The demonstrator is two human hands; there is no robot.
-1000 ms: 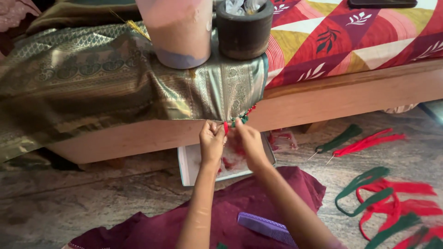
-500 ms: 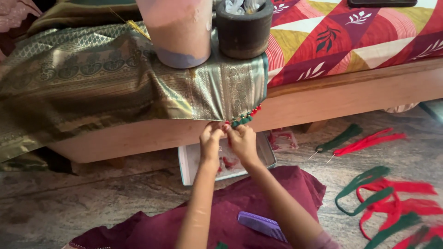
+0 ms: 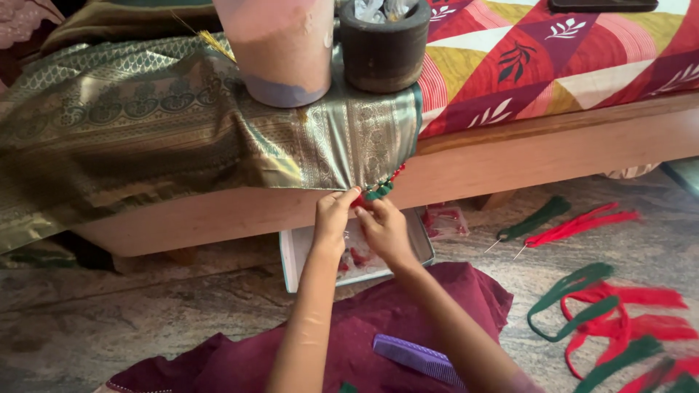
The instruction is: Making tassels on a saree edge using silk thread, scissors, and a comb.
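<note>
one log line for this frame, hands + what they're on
left hand: pinching red-green bead trim | right hand: at same trim | trim: on green silk cloth edge | below: tray

A small clear plastic packet (image 3: 444,220) with red contents is seen on the floor under the bed edge (image 3: 553,145).

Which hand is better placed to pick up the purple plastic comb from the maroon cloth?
Probably right: the right hand is on the side of the purple plastic comb; the left hand lies further away.
</note>
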